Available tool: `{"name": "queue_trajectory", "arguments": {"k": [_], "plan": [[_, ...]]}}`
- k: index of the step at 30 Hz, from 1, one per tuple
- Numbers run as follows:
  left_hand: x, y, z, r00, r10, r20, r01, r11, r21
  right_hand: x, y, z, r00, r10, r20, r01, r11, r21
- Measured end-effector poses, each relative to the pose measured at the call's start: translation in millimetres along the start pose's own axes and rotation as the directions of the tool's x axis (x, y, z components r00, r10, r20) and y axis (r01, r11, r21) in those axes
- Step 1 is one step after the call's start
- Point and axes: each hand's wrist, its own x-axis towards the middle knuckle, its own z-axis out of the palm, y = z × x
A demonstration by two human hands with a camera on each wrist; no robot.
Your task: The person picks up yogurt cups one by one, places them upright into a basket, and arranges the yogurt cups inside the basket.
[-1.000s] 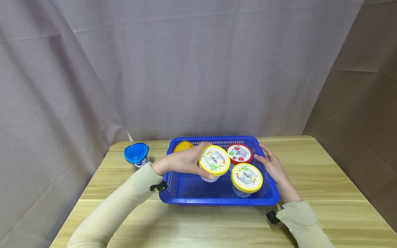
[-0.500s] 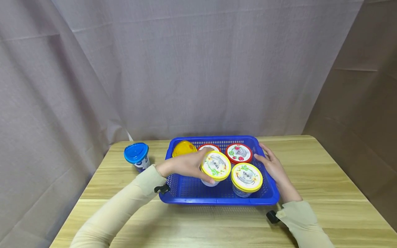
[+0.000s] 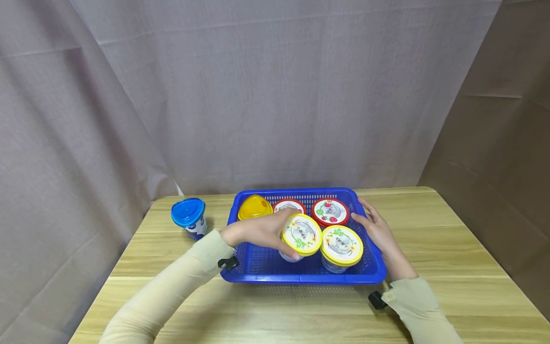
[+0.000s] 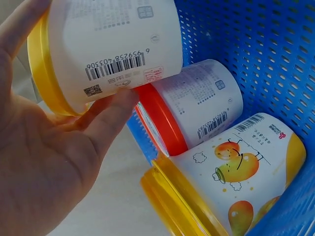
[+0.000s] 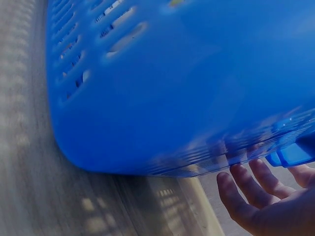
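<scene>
My left hand point(image 3: 266, 231) grips a white tub with a yellow lid point(image 3: 302, 234), thumb on its near side, inside the blue plastic basket point(image 3: 275, 279). The left wrist view shows this tub point(image 4: 118, 44) tilted by the camera angle, a barcode on its wall. Close to its right stands a matching yellow-lidded tub point(image 3: 342, 246). Behind are two red-lidded tubs, one at the right point(image 3: 330, 212) and one partly hidden point(image 3: 290, 205). A cup with an orange-yellow lid point(image 3: 255, 207) fills the back left corner. My right hand point(image 3: 380, 234) holds the basket's right rim, thumb over the edge, fingers outside.
A cup with a blue lid point(image 3: 189, 217) stands on the wooden table point(image 3: 275, 315), left of the basket. Grey cloth point(image 3: 275, 95) hangs behind the table, and a brown cloth point(image 3: 502, 157) borders the right side.
My left hand has lowered the yellow-lidded tub toward the basket's front and slightly right, beside the other yellow-lidded one. More of the back tubs shows. My right hand has stayed on the rim.
</scene>
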Motion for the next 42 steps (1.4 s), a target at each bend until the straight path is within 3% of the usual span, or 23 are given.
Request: {"name": "queue_trajectory", "arguments": {"k": [4, 10, 18, 26, 36, 42], "plan": [[1.0, 0.6, 1.6, 1.0, -0.02, 0.018, 0.019, 0.998, 0.066, 0.1, 0.2, 0.0, 1.0, 0.013, 0.01, -0.013, 1.0, 0.007], [1.0, 1.3, 4.7, 0.999, -0.027, 0.028, 0.025, 0.996, 0.082, 0.2, 0.5, -0.2, 1.0, 0.02, 0.006, -0.02, 1.0, -0.011], [0.6, 3.9, 9.1, 1.0, 0.008, 0.013, -0.01, 0.994, 0.107, -1.5, 0.3, -0.8, 1.0, 0.019, 0.001, -0.019, 1.0, -0.012], [3.3, 4.0, 11.4, 0.999, -0.016, 0.03, 0.012, 0.992, 0.128, -2.4, 0.5, -2.8, 1.0, 0.019, -0.003, -0.019, 1.0, 0.0], [5.0, -0.1, 13.9, 0.999, -0.033, 0.036, 0.03, 0.996, 0.082, -5.8, -1.6, -2.4, 1.0, 0.021, 0.007, -0.021, 1.0, -0.01], [5.8, -0.9, 14.5, 0.996, -0.041, 0.073, 0.036, 0.996, 0.078, -6.0, -2.6, -2.2, 1.0, 0.018, 0.006, -0.018, 1.0, 0.005]]}}
